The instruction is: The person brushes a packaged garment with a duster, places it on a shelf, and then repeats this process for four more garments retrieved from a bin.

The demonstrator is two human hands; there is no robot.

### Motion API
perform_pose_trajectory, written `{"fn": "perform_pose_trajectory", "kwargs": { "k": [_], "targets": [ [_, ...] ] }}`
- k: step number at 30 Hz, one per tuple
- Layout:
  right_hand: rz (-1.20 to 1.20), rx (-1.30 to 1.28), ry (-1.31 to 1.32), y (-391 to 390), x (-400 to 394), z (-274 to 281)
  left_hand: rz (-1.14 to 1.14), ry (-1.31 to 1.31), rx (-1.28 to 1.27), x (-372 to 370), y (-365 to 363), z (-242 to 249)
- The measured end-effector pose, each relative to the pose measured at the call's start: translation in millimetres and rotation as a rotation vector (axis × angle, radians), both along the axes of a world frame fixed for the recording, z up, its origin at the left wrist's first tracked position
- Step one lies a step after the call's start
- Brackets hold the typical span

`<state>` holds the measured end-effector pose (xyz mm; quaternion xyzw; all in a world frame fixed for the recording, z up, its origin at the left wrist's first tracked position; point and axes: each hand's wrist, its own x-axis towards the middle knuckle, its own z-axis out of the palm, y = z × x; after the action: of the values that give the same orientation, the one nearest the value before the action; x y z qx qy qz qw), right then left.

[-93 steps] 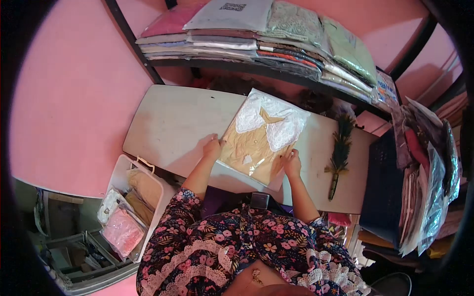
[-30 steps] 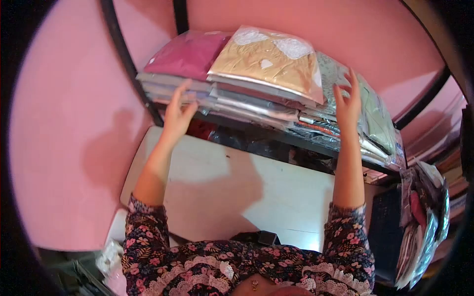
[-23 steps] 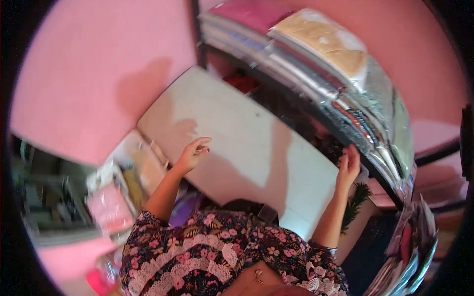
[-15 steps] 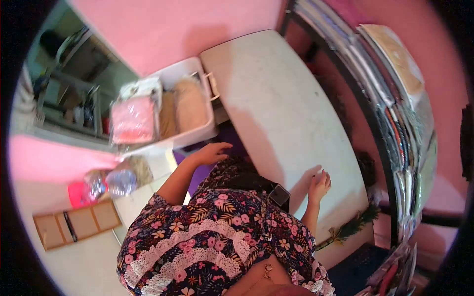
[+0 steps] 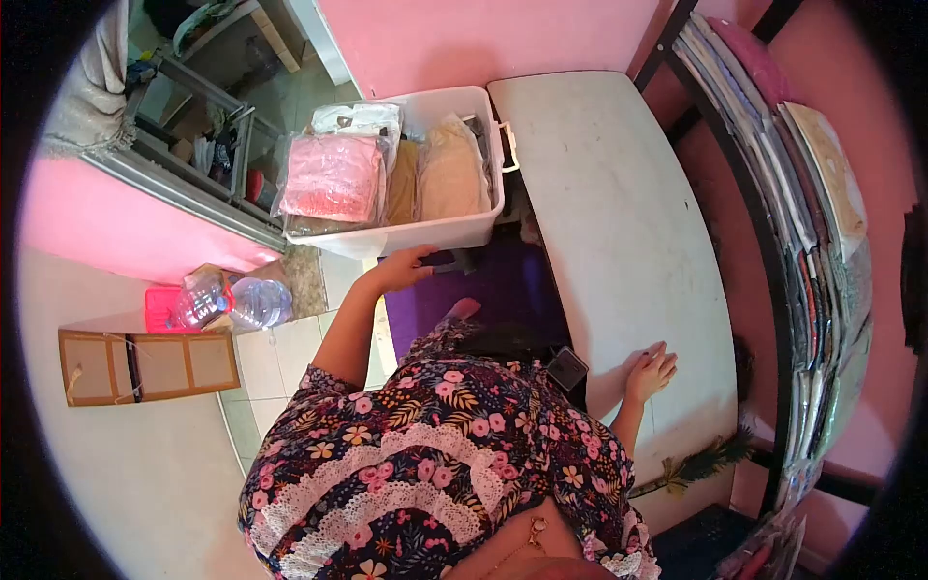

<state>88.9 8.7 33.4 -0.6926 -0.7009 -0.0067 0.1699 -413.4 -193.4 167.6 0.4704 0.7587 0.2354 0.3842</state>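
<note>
My left hand (image 5: 401,269) reaches out to the near wall of a white plastic bin (image 5: 425,235) on the floor, fingers spread and holding nothing. Packed garments fill the bin: a pink pack (image 5: 332,177), a beige pack (image 5: 450,174) and a white pack (image 5: 356,118). Fingers loosely together, my right hand (image 5: 650,369) rests flat on the white table (image 5: 619,213) near its front edge. A tan garment pack (image 5: 833,179) lies on top of the stacked packs on the black shelf (image 5: 773,242) at the right.
Two plastic water bottles (image 5: 232,302) and a cardboard frame (image 5: 145,365) lie on the tiled floor at the left. A purple surface (image 5: 498,290) is under the table beside the bin. A green sprig (image 5: 698,464) lies on the table's near end.
The tan pack went from the table up onto the shelf stack. My view swung left; my left hand moved down to the bin and my right hand dropped onto the table.
</note>
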Motion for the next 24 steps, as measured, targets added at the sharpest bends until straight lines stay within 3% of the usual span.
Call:
{"fn": "perform_pose_trajectory", "kwargs": {
  "k": [8, 13, 15, 19, 24],
  "targets": [
    [-0.212, -0.228, 0.024, -36.8, -69.4, 12.1, 0.017, 0.054, 0.257, -122.7, 80.9, -29.6],
    [-0.308, -0.229, -0.041, -38.5, -79.3, 5.1, 0.113, 0.136, 0.239, -188.9, 152.3, -50.9],
    [-0.271, -0.120, -0.119, -41.4, -75.2, -7.6, 0.160, 0.277, 0.205, -220.2, 182.1, -75.6],
    [-0.284, -0.170, -0.111, -44.1, -72.2, -7.9, 0.147, 0.417, 0.163, -258.1, 230.5, -99.8],
    [-0.333, -0.251, -0.100, -40.7, -63.9, -10.1, 0.278, 0.519, 0.341, -273.4, 272.8, -146.8]
  ]
}}
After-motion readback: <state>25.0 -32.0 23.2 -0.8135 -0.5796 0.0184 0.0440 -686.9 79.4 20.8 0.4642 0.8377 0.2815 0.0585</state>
